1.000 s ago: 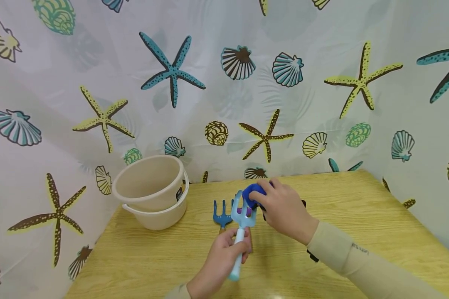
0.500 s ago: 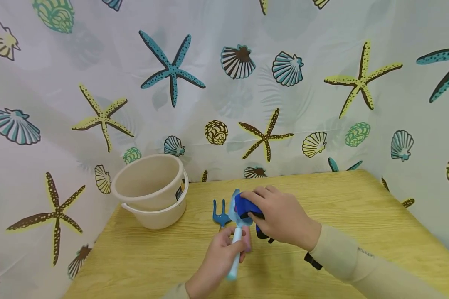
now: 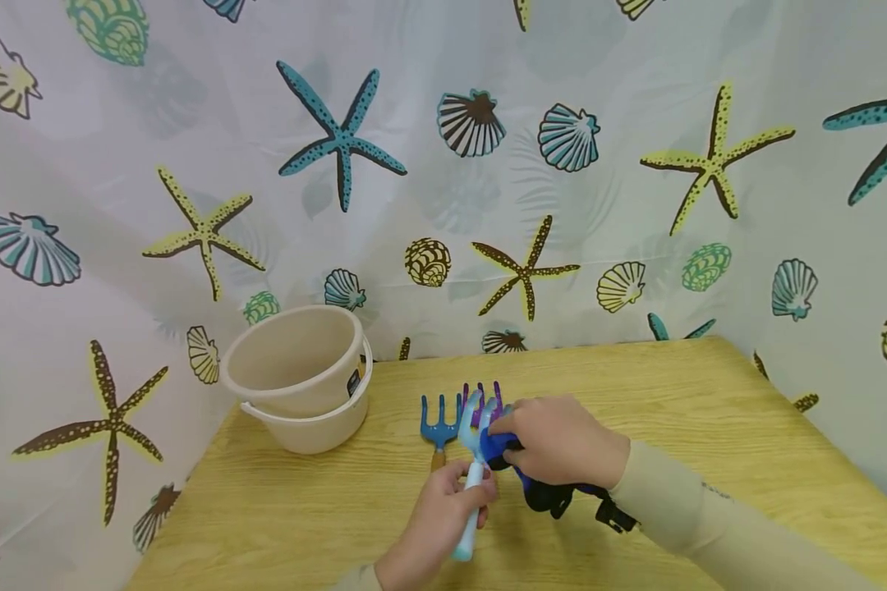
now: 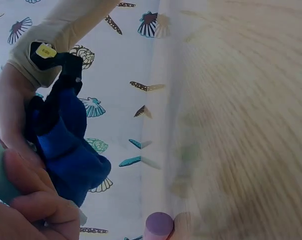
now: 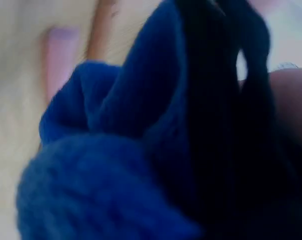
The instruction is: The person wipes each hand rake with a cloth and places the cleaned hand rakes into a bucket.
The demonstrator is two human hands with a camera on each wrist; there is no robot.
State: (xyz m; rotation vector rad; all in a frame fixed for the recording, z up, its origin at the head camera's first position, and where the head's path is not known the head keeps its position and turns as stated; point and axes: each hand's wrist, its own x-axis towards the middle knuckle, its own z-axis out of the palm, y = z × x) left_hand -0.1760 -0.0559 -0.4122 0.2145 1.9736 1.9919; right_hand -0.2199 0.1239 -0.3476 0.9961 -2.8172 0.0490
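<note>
Blue cloth (image 3: 496,446) has moved down the light-blue fork (image 3: 475,475) from tines toward neck, gripped by the right hand (image 3: 567,441). Left hand (image 3: 438,514) curls round the fork's handle, above the surface (image 3: 695,419), well short of its far edge — probably light and stiff, best held there; cloth likely soft. The bucket label (image 3: 354,382) — too small to read.

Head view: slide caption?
Left hand grips a light-blue garden fork, right hand holds a blue cloth at its head; blue fork and purple fork on table.
</note>
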